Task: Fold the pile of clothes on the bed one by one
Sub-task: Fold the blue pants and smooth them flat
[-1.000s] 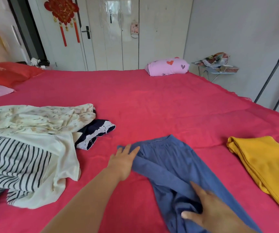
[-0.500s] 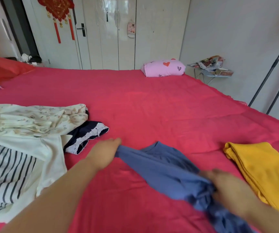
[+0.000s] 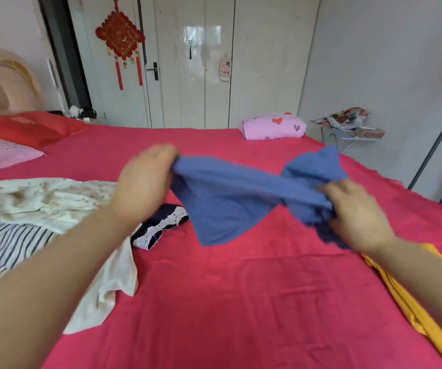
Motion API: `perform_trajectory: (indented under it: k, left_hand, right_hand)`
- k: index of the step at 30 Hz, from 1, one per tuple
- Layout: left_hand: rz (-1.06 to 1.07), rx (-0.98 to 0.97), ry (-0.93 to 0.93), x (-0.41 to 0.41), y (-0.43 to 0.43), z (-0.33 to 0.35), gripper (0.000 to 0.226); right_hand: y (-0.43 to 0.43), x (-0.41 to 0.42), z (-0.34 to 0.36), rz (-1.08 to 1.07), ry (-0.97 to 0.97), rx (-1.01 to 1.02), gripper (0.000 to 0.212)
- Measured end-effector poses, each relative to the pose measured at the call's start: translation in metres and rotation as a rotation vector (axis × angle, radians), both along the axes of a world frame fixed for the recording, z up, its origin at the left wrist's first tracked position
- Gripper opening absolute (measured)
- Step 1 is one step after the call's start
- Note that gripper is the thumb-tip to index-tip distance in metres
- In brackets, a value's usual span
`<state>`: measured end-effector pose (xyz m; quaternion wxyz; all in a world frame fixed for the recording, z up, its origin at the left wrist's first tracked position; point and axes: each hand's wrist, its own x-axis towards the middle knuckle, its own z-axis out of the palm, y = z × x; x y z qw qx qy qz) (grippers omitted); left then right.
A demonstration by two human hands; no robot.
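Head view: the blue garment [image 3: 230, 198] is held in the air above the bed [image 3: 241, 302], stretched between both hands. Its long axis runs from 9 to 3 o'clock and dips a little toward the right.

The left grip [image 3: 145, 182] is clamped on one end at about 10 o'clock from frame centre, with its fingers curled over the edge. The right grip [image 3: 358, 211] is bunched round the other end at 3 o'clock. Blur hides the exact finger placement.

From the taut band a broad flap sags toward 6 o'clock, and a smaller wing flares up at 1 o'clock beyond the right grip. The cloth looks thin, soft and limp, with no stiffness to hold a crease by itself.

The bare red sheet at 6 o'clock, directly under the span, is probably where the garment must be laid. Both grips are about equally near it, so lowering them together should keep the axis straight.

The unfolded pile lies at 9 o'clock:
- a cream print piece [image 3: 46, 201]
- a striped one [image 3: 14, 241]
- a navy piece with a white lace hem [image 3: 161, 225]

A folded yellow garment [image 3: 401, 286] lies at 4 o'clock, partly under the right forearm.
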<state>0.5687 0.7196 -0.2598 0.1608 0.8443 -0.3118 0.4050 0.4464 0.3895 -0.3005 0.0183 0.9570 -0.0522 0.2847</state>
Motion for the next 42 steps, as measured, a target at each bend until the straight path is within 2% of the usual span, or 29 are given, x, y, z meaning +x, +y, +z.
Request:
perform_trajectory:
  k: [2, 4, 6, 7, 9, 10, 12, 14, 15, 17, 19, 21, 23, 26, 27, 30, 31, 34, 35, 36, 39, 42]
  left_hand:
    - [-0.071, 0.204, 0.096, -0.031, 0.011, -0.058, 0.022]
    - [-0.141, 0.383, 0.230, -0.062, 0.024, -0.123, 0.015]
    - [-0.152, 0.628, 0.363, -0.089, 0.033, -0.176, 0.032]
    - [-0.155, 0.714, 0.425, -0.099, 0.037, -0.196, 0.038]
    - [-0.150, 0.760, 0.456, -0.109, 0.043, -0.213, 0.040]
    - [-0.160, 0.746, 0.445, -0.111, 0.042, -0.209, 0.039]
    - [-0.156, 0.614, 0.452, -0.110, 0.041, -0.192, 0.027]
    - [-0.137, 0.575, 0.528, -0.104, 0.038, -0.182, 0.023]
    - [-0.157, 0.576, 0.585, -0.101, 0.037, -0.181, 0.025]
    - [-0.196, 0.633, 0.720, -0.102, 0.034, -0.180, 0.028]
    - [-0.202, 0.778, 0.838, -0.103, 0.033, -0.184, 0.038]
    - [-0.215, 0.781, 0.885, -0.103, 0.027, -0.190, 0.042]
    - [-0.210, 0.622, 0.851, -0.099, 0.018, -0.193, 0.036]
    - [-0.174, 0.526, 0.792, -0.085, 0.007, -0.191, 0.034]
    - [-0.164, 0.514, 0.785, -0.079, 0.005, -0.189, 0.034]
    - [-0.141, 0.443, 0.792, -0.055, 0.000, -0.186, 0.029]
    - [-0.126, 0.417, 0.796, -0.048, -0.002, -0.186, 0.027]
    - [-0.086, 0.348, 0.812, -0.027, -0.012, -0.190, 0.028]
    - [-0.075, 0.331, 0.815, -0.019, -0.017, -0.192, 0.031]
    - [-0.065, 0.309, 0.820, -0.011, -0.021, -0.195, 0.033]
    - [-0.035, 0.239, 0.846, 0.015, -0.039, -0.203, 0.037]
    - [0.025, 0.208, 0.867, 0.040, -0.058, -0.211, 0.044]
  right_hand:
    - [0.010, -0.022, -0.057, 0.019, 0.292, 0.041, 0.050]
    - [0.014, -0.048, -0.108, 0.014, 0.503, -0.048, 0.041]
    - [0.022, -0.073, -0.138, 0.036, 0.629, -0.083, 0.037]
    - [0.023, -0.082, -0.143, 0.057, 0.668, -0.086, 0.037]
    - [0.018, -0.093, -0.144, 0.155, 0.553, 0.009, 0.038]
    - [0.014, -0.096, -0.141, 0.188, 0.434, 0.050, 0.035]
    - [0.009, -0.101, -0.118, 0.146, 0.338, 0.183, 0.018]
    - [0.000, -0.103, -0.096, 0.033, 0.287, 0.284, 0.032]
    - [-0.005, -0.104, -0.089, 0.006, 0.277, 0.262, 0.039]
    - [-0.006, -0.105, -0.086, -0.002, 0.396, 0.199, 0.042]
    - [-0.001, -0.105, -0.101, 0.034, 0.596, 0.236, 0.042]
    - [0.006, -0.105, -0.122, 0.039, 0.707, 0.270, 0.056]
    - [0.013, -0.104, -0.141, 0.038, 0.711, 0.235, 0.053]
    - [0.014, -0.100, -0.138, 0.022, 0.613, 0.224, 0.031]
    - [0.010, -0.097, -0.127, 0.029, 0.573, 0.210, 0.031]
    - [-0.009, -0.089, -0.079, 0.045, 0.491, 0.225, 0.049]
    - [-0.016, -0.089, -0.065, 0.065, 0.572, 0.215, 0.049]
    - [-0.025, -0.083, -0.052, 0.018, 1.178, 0.018, 0.038]
    - [-0.026, -0.077, -0.056, -0.041, 1.289, -0.033, 0.041]
    - [-0.028, -0.068, -0.061, -0.083, 1.305, -0.055, 0.044]
    - [-0.035, -0.031, -0.084, -0.085, 1.018, 0.005, 0.040]
    - [-0.047, 0.012, -0.116, -0.121, 0.744, 0.049, 0.045]
